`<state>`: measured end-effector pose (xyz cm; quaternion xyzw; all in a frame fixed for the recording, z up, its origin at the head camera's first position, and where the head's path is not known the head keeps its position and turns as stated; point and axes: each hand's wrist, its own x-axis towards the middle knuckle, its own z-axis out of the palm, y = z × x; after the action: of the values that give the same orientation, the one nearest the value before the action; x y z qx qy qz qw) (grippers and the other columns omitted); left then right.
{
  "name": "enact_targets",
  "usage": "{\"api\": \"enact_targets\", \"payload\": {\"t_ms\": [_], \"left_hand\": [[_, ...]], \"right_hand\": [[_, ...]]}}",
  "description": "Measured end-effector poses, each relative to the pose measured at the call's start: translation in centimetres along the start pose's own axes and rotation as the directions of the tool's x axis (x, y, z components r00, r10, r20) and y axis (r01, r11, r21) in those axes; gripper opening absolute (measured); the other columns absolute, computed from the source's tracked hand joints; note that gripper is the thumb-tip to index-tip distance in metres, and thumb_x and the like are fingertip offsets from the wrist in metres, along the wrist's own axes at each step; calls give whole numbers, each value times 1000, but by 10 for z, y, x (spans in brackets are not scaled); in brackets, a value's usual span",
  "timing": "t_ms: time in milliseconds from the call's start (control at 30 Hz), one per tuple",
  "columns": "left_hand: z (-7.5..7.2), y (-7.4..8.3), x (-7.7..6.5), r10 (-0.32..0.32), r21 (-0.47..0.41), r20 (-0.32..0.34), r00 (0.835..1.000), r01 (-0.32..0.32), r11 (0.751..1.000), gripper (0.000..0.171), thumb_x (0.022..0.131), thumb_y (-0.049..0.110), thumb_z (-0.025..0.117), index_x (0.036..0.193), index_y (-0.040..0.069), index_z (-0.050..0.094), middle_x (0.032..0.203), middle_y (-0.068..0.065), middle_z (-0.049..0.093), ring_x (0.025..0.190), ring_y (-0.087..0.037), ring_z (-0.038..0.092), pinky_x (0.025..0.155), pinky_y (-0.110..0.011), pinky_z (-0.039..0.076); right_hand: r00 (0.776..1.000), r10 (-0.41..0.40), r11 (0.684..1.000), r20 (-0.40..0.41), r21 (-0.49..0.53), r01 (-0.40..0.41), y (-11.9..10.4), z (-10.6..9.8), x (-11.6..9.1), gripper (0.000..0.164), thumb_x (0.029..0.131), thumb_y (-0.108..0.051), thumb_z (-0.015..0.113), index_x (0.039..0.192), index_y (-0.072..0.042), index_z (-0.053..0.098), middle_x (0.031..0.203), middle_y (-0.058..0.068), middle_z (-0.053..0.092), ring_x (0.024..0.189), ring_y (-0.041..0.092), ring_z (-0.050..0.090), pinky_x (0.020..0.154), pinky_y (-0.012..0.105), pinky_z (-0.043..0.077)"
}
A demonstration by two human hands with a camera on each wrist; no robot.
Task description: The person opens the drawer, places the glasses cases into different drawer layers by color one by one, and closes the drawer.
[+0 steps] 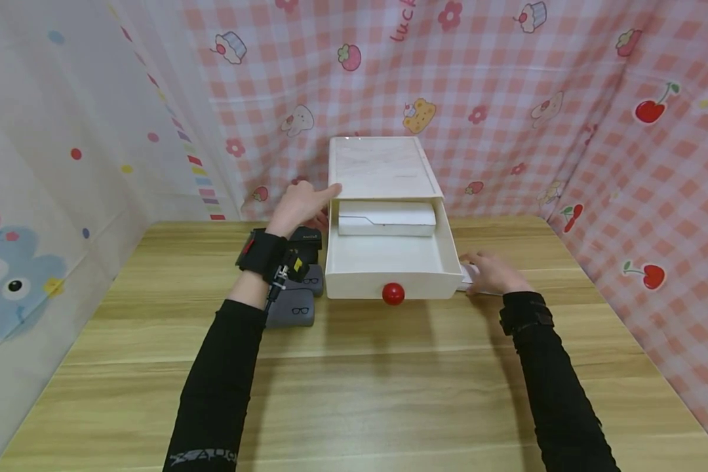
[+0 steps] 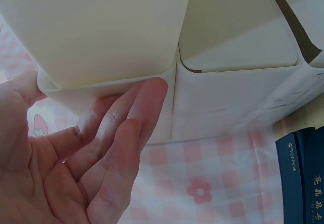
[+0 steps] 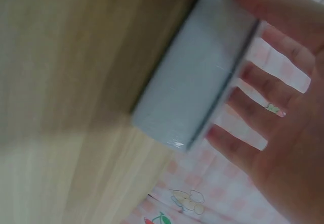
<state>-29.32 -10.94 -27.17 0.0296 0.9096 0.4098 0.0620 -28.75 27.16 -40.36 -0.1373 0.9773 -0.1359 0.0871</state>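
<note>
A white drawer unit stands at the back of the table, its drawer with a red round knob pulled out. A white case lies across the back of the drawer. My left hand is at the unit's left side; the thumb reaches the top's front corner, and its extended fingers lie along the white wall. Right of the drawer, my right hand holds a flat white case by its edges, thumb over one face and fingertips along the dark-lined edge.
Left of the drawer, grey glasses cases with a spectacles print and a black case lie under the left wrist. Dark blue cases with lettering show in the left wrist view. A checked pink cloth hangs behind the wooden table.
</note>
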Motion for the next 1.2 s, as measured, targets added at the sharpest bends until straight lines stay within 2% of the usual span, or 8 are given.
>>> {"api": "enact_targets", "payload": {"t_ms": [133,267,367,433,633,800,1000,1200], "left_hand": [[0,0,0,5,-14,-2,1000,-5,1000,70,88,57,46,119,-5,53,75,-10,67,55,-15,66,62,-26,54],[1,-1,1,7,-22,3,1000,-7,1000,68,88,57,47,115,-5,55,70,-8,67,60,-20,67,66,-31,56],[2,-1,1,8,-21,4,1000,-8,1000,67,88,57,47,113,-5,56,70,-9,68,63,-22,68,67,-33,56],[1,-1,1,7,-11,2,1000,-7,1000,67,88,58,46,113,-4,56,75,-10,68,62,-20,68,65,-29,55],[0,0,1,-5,-12,13,1000,5,1000,69,88,58,45,117,-4,53,97,-16,64,64,-20,68,63,-23,53],[0,0,1,-8,-27,12,1000,8,1000,66,88,57,46,112,-4,56,89,-16,67,63,-19,68,64,-28,56],[0,0,0,-5,-53,21,1000,6,999,64,88,55,47,112,-4,56,85,-14,66,62,-18,68,73,-37,57],[0,1,0,2,-36,17,1000,-1,999,65,89,55,47,113,-5,55,90,-17,66,62,-19,68,63,-28,56]], "right_hand": [[1000,-6,1000,-7,-7,6,3,4,2,66,69,-10,80,128,-5,50,128,24,47,113,39,47,92,60,40],[1000,-19,1000,-11,7,19,6,6,3,64,69,-11,80,126,-5,51,127,24,47,110,39,48,91,59,40],[998,-46,999,-44,20,47,9,4,2,62,69,-10,79,124,-3,51,125,26,48,107,39,49,88,58,42],[994,-66,998,-84,14,68,11,0,1,61,69,-9,77,123,-3,51,124,27,49,105,40,51,87,56,44],[973,-125,992,-194,-39,120,7,-26,-8,58,69,-6,76,121,3,52,119,29,52,102,41,52,83,55,45],[969,-96,993,-229,-87,78,-3,-52,-19,57,72,-12,76,122,1,51,121,29,51,102,42,51,80,57,45],[953,-77,992,-292,-119,43,-14,-80,-33,60,74,-17,74,125,-3,47,124,26,48,104,42,48,77,62,44],[923,-104,984,-370,-171,43,-30,-105,-51,60,73,-17,75,124,-1,47,120,26,49,101,41,48,74,61,45]]}}
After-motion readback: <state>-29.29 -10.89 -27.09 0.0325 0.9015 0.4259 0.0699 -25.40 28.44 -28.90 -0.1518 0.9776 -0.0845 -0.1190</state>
